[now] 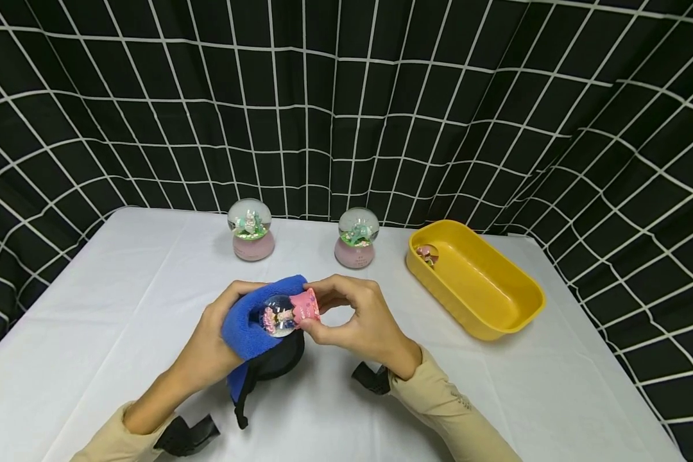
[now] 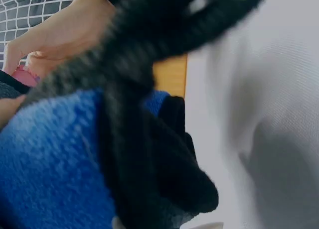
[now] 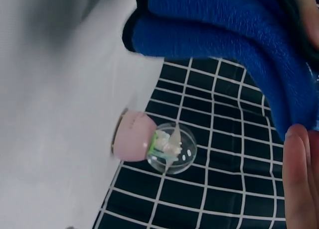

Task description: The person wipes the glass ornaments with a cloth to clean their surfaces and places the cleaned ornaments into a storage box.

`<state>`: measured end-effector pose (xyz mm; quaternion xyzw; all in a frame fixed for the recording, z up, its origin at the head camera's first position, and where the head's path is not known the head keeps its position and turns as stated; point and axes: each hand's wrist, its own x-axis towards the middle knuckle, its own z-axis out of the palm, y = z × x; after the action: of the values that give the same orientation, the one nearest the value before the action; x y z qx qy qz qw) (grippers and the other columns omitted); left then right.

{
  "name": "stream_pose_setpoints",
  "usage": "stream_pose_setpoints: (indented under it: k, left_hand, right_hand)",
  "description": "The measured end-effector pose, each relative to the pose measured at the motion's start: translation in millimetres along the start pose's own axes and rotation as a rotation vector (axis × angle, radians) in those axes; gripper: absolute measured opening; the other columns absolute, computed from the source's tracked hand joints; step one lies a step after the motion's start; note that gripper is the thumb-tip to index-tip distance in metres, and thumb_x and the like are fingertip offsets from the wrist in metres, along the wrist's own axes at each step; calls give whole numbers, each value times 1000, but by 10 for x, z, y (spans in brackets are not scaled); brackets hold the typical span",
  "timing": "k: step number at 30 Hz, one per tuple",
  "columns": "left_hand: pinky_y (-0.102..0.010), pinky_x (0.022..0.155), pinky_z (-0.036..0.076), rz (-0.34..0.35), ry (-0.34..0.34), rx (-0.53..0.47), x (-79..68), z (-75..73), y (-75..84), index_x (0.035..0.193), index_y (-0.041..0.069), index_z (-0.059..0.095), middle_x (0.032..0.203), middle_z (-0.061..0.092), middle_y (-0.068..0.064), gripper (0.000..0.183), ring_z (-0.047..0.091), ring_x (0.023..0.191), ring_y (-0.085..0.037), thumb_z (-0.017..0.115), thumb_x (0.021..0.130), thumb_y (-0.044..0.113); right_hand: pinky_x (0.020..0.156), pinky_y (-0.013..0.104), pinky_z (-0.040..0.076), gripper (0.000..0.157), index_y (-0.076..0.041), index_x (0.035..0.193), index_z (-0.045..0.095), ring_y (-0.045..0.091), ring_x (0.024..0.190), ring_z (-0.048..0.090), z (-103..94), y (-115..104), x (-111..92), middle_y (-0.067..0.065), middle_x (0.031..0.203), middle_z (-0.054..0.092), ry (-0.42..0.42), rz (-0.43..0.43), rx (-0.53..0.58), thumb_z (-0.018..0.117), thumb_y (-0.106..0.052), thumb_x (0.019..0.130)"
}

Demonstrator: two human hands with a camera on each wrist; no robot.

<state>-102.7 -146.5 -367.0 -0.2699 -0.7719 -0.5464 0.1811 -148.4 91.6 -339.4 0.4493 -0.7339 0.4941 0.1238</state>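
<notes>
A small snow globe with a pink base lies sideways in front of the person, its glass ball against a blue cloth. The right hand pinches the pink base between thumb and fingers. Cupped under the cloth, the left hand grips it around the ball's far side. A black edge and a dark cord of the cloth hang below. In the left wrist view the blue cloth fills the lower left, and dark trim blocks much of the scene. The right wrist view shows folds of the blue cloth above the fingers.
Two larger snow globes with pink bases stand at the back of the white table, one at left and one at centre. A yellow tub sits at right with a small globe inside. Black gridded curtain surrounds the table.
</notes>
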Motion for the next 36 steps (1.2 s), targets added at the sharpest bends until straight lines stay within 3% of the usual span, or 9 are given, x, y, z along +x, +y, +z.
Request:
stream_pose_setpoints:
  k: [4,7,12,18,23,27,32,36]
  left_hand:
    - [-15,96,46,-41,-35,25,14,2,22,129,8,56,123,66,0,70,60,112,-2,86,67,-4]
    - [-14,94,47,-34,-22,60,31,10,34,129,10,56,120,67,-8,71,61,109,-3,88,67,-3]
    - [-12,92,48,15,9,72,45,3,30,122,7,60,112,70,-10,65,63,105,-2,88,64,-7]
    - [-15,83,51,8,15,55,45,-5,33,110,6,62,98,70,-6,52,64,92,-2,87,66,-7]
    - [-18,78,51,-27,7,37,34,-1,55,103,8,61,93,68,1,41,63,86,-5,84,71,-6]
    - [-19,75,51,-13,-12,2,22,3,59,99,7,59,91,67,3,37,62,83,-6,81,73,-9]
    - [-19,74,51,-1,-27,-9,14,17,45,99,7,58,90,66,3,40,61,83,-5,82,72,-9]
    - [-21,78,53,-25,-75,-36,9,37,45,104,7,56,96,68,-2,45,64,88,-5,85,71,-5]
  right_hand:
    - [77,23,59,43,-2,114,68,13,82,70,-17,7,6,8,96,72,31,-18,-9,81,-8,74]
    - [79,25,60,47,-2,117,68,14,84,70,-17,12,10,9,100,70,37,-35,-3,81,-4,73]
    - [80,25,59,50,-1,122,66,15,85,69,-11,2,14,11,105,68,22,-40,5,80,-2,73]
    - [79,25,60,51,1,125,64,16,85,69,1,-9,5,13,109,67,24,-28,1,81,-2,77]
    - [79,27,60,50,3,128,60,18,86,70,3,-15,0,15,115,65,19,16,30,78,1,82]
    - [79,29,60,49,3,129,59,19,91,69,2,-18,-2,17,119,65,18,75,84,75,4,83]
    - [77,31,61,47,2,126,58,18,90,70,-2,-39,-4,20,123,64,31,152,152,75,5,83]
    - [76,33,61,46,2,119,52,20,86,72,8,-46,-8,22,119,67,28,178,179,76,7,81]
